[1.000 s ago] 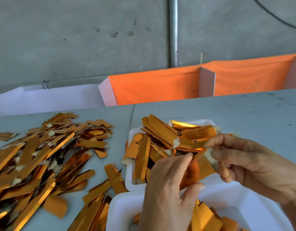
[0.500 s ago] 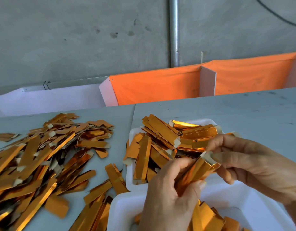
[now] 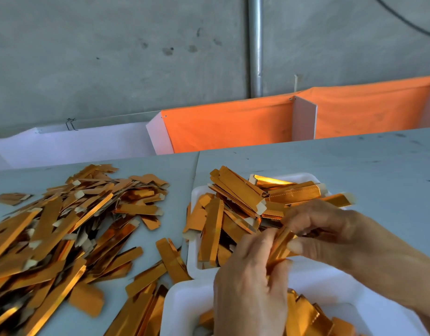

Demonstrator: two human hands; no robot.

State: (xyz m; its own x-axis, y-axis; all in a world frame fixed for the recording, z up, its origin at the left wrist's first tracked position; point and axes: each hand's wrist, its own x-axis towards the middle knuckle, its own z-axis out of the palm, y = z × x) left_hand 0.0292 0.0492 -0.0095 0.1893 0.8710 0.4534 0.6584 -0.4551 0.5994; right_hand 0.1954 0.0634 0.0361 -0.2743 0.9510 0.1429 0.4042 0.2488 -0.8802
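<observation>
Holding one gold strip (image 3: 279, 248) between both hands, just above the near rim of the far tray (image 3: 193, 241) and beyond the near tray (image 3: 182, 301); left hand (image 3: 250, 289) curled round the lower end, fingers (image 3: 265, 240) pressed together against the foil; right hand (image 3: 335, 238) pinching the upper end between thumb (image 3: 297, 246) and bent fingertips. Judging by look: light, thin and springy, foil-faced card, probably scored lengthwise, likely to fold along the creases and to dent anywhere else; glossy face probably slick under dry skin. Best taken by the long edges near each end, squeezing gently toward the creases; better not to press the flat middle or tug the pale end tabs, seemingly the weakest part. Many more of the same lying loose in a heap (image 3: 51, 238) on the surface (image 3: 354, 161), well apart to the left.
</observation>
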